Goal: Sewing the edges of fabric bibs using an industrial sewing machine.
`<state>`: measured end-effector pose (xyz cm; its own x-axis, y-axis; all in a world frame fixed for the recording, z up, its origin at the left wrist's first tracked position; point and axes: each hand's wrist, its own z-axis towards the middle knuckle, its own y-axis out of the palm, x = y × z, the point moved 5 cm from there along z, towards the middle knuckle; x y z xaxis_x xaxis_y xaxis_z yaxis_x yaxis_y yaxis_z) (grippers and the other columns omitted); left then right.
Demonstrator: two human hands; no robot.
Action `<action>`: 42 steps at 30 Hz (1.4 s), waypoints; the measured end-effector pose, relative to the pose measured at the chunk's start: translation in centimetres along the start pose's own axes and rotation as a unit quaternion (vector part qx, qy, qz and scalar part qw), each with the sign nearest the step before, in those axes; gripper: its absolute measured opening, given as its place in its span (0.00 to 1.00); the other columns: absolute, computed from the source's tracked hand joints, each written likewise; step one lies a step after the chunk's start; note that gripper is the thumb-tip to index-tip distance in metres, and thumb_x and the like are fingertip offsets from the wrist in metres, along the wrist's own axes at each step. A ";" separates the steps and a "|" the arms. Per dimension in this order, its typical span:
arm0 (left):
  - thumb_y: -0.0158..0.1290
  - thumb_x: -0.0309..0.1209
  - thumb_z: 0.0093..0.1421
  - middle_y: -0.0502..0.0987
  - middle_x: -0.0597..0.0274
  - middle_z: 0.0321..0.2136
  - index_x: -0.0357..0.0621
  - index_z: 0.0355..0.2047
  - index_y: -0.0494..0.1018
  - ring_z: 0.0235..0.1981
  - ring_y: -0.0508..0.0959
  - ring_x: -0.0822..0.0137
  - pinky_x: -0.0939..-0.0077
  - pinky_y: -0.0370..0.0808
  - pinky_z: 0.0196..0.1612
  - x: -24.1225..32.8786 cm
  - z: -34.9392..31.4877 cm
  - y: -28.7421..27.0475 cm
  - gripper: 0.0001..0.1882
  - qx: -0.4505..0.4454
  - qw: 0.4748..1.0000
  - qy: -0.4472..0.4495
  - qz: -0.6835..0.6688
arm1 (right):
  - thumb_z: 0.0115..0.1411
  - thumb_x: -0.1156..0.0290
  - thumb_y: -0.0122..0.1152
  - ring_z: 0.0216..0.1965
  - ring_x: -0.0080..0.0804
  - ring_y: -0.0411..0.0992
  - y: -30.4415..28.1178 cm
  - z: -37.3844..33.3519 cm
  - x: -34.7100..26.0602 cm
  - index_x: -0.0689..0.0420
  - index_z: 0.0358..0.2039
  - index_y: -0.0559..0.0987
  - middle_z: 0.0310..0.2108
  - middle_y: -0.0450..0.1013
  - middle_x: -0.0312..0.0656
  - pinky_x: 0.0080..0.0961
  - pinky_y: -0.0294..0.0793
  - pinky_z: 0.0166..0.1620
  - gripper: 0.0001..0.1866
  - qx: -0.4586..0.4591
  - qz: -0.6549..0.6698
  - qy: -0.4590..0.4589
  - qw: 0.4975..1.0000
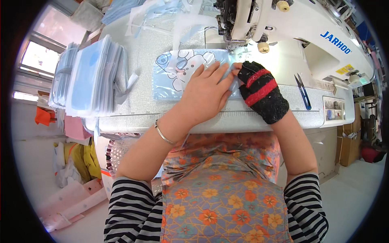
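Note:
A light-blue glossy plastic piece [165, 86] with a cartoon animal print lies flat on the sewing machine's bed, its far right corner near the presser foot [231, 47]. My left hand [206, 91] rests on it palm down, fingers stretched out. In a black fingerless glove with red stripes, my right hand [261, 91] is at the piece's right edge. Its thumb and fingertips are pinched together on that edge, just below the lit needle area. The glove hides part of the right hand.
A stack of blue-and-white plastic pieces [91, 77] stands at the table's left. Blue-handled thread snips [303, 92] lie right of my gloved hand. The white sewing machine [300, 28] reaches over the far right. White strips [154, 28] and more blue pieces [125, 10] lie at the back.

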<state>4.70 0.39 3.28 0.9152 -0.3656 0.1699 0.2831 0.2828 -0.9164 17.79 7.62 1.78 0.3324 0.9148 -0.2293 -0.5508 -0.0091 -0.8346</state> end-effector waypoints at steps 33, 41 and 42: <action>0.52 0.24 0.51 0.77 0.58 0.40 0.42 0.37 0.75 0.45 0.77 0.58 0.61 0.74 0.48 -7.6 5.0 0.7 0.12 0.020 0.999 -0.016 -0.036 | 0.53 0.81 0.55 0.43 0.46 0.74 0.0 1.4 0.0 0.56 0.36 0.80 0.40 0.77 0.45 0.39 0.73 0.49 0.11 0.040 -0.024 0.024 0.999; 0.49 0.22 0.53 0.76 0.54 0.46 0.37 0.42 0.75 0.48 0.76 0.53 0.63 0.76 0.48 -10.6 3.8 -1.0 0.15 -0.025 0.985 -0.138 0.105 | 0.54 0.81 0.54 0.42 0.45 0.74 -0.5 1.6 -0.2 0.57 0.36 0.80 0.39 0.77 0.45 0.38 0.74 0.47 0.11 0.035 -0.027 0.030 0.999; 0.51 0.24 0.53 0.77 0.53 0.42 0.37 0.37 0.75 0.45 0.78 0.54 0.62 0.77 0.45 -10.9 4.0 -0.7 0.11 0.000 0.988 -0.102 0.120 | 0.54 0.81 0.54 0.42 0.45 0.74 -0.5 1.6 -0.3 0.57 0.36 0.80 0.39 0.77 0.45 0.38 0.74 0.47 0.11 0.035 -0.026 0.028 0.999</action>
<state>-4.34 7.70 3.48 0.9946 -0.1024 0.0177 0.0517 0.3399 -0.9390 16.75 8.03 3.11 0.4026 0.8895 -0.2160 -0.5839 0.0678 -0.8090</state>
